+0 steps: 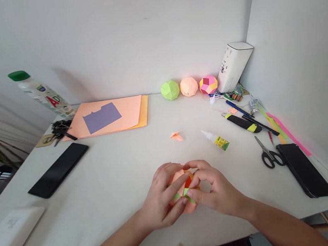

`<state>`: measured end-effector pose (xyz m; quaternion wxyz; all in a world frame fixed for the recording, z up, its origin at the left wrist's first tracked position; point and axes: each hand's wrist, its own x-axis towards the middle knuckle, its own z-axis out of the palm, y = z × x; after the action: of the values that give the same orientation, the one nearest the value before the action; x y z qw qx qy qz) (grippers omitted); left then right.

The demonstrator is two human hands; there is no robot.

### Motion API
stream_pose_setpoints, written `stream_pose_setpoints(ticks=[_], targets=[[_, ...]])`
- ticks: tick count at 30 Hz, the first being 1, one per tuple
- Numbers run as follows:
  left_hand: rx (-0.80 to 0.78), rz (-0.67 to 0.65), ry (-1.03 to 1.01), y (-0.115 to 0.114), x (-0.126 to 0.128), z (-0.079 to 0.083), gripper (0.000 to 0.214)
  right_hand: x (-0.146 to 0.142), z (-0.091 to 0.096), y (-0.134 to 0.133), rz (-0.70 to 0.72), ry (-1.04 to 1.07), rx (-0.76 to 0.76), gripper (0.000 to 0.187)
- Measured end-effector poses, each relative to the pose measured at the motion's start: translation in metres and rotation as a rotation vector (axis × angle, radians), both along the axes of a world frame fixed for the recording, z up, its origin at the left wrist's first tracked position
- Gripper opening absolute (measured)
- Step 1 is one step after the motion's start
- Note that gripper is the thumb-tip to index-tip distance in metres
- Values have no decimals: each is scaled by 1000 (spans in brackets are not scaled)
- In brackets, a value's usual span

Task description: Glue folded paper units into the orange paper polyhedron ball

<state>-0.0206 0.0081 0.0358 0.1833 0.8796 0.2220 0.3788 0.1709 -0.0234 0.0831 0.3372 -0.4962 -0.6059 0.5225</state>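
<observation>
Near the front of the white table, both hands are closed around a faceted paper ball in peach, green and orange. My left hand wraps its left side, fingers over the top and thumb in front. My right hand pinches a green part at the front right with thumb and forefinger. Between the fingers an orange-red inner area shows, which looks like an opening. Much of the ball is hidden by the hands. Beyond them lie a small folded peach paper piece and a small glue bottle.
Finished paper balls, green, peach and multicoloured, stand by the wall. Scissors, a cutter and a black phone lie right. Paper sheets, a black slab and a tall bottle are left.
</observation>
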Motion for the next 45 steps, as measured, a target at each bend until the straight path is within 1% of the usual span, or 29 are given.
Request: stream_pose_setpoints(ticks=[4,11,14,16,18,21,25,28,36,45], targets=[[51,15,-21,0,1,-4,51,-3,-1,-4,-27,6,97,13],[118,35,-50,-1,3,-4,45,-10,-6,-9,-91,39,385,21],[146,43,-77,-1,5,-5,42,-12,-6,-9,-101,57,437,22],[152,46,-91,-1,5,-6,40,-13,-7,-10,-99,58,428,22],[147,47,-105,-1,4,-7,39,-12,-7,-11,-97,63,389,22],[139,39,-124,0,4,-8,40,-11,-9,-12,-108,89,290,22],[130,24,-127,0,4,-10,41,-11,-13,-13,-127,179,144,23],[125,18,-145,0,4,-11,43,-12,-15,-12,-157,240,84,22],[123,20,-171,-3,5,-11,45,-14,-18,-11,-196,308,42,23],[90,18,-171,-2,4,-12,43,-11,-19,-9,-140,355,45,21]])
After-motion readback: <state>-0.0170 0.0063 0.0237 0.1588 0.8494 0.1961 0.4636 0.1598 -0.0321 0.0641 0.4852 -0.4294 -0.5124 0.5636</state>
